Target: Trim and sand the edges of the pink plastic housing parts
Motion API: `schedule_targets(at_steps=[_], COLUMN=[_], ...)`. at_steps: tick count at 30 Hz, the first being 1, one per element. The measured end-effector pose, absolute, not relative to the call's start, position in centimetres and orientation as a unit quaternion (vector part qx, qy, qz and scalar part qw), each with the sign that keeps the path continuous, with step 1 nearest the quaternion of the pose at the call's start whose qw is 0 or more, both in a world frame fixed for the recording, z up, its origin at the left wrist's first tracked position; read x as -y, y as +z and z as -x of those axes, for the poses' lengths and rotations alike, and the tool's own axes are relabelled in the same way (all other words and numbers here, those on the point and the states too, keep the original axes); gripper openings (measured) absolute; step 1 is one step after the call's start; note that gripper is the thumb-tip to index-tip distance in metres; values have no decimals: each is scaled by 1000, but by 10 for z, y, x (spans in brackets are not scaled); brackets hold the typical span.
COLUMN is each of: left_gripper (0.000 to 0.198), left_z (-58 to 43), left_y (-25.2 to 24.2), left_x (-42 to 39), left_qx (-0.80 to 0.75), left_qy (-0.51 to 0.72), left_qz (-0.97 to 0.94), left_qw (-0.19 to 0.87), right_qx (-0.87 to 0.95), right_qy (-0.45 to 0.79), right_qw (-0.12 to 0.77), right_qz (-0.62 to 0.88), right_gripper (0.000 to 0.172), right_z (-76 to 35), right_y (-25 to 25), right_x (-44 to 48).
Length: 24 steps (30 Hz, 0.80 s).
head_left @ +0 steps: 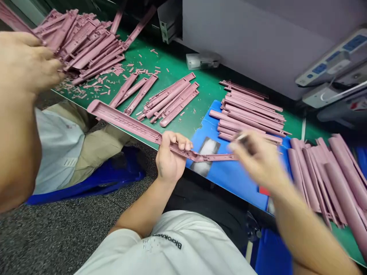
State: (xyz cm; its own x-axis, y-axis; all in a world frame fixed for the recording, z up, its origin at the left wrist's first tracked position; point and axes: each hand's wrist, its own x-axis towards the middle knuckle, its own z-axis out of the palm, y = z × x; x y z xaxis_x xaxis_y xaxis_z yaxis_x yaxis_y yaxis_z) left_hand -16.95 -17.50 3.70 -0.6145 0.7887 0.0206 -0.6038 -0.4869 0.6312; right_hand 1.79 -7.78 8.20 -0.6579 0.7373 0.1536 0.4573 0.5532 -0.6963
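My left hand (171, 154) is closed around the middle of a long pink plastic strip (126, 123) that reaches from the table's front edge toward the blue mat (229, 172). My right hand (255, 156) is blurred by motion at the strip's right end; its fingers pinch a thin pale tool (242, 136) that I cannot name. A row of pink strips (250, 112) lies on the mat just behind my right hand.
A co-worker's hand (27, 61) at the left reaches into a big heap of pink strips (83, 42). More strips (169, 99) and trimmed scraps lie on the green table (206, 86). Stacked pink parts (332, 175) fill the right. Grey machine housing (258, 42) stands behind.
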Motion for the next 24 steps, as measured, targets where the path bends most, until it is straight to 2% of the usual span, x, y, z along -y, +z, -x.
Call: schedule_targets(at_steps=[4,6,12,17,24], left_gripper=[45,45,39,28,39], left_z=[141,130,114,126,158], left_y=[27,18,-9,-18,-6], left_x=[206,222,257,258,237], left_qx=[-292,-300,-324,-397,-455], left_qy=[823,805,745,721,745], left_qz=[-177,-179,-203,-257,-179], left_qw=[453,480,547,507,454], right_qx=[691,616,571,559,541], right_qy=[574,628,675,670,664], right_qw=[219,235,222,236,247], right_qz=[381,412,411,428,453], right_gripper=[34,38,37,33,35], right_z=[-25,-24,-47,-74,-97], right_y=[38,13,-15,-9,-9], right_x=[164,192,218,215,208])
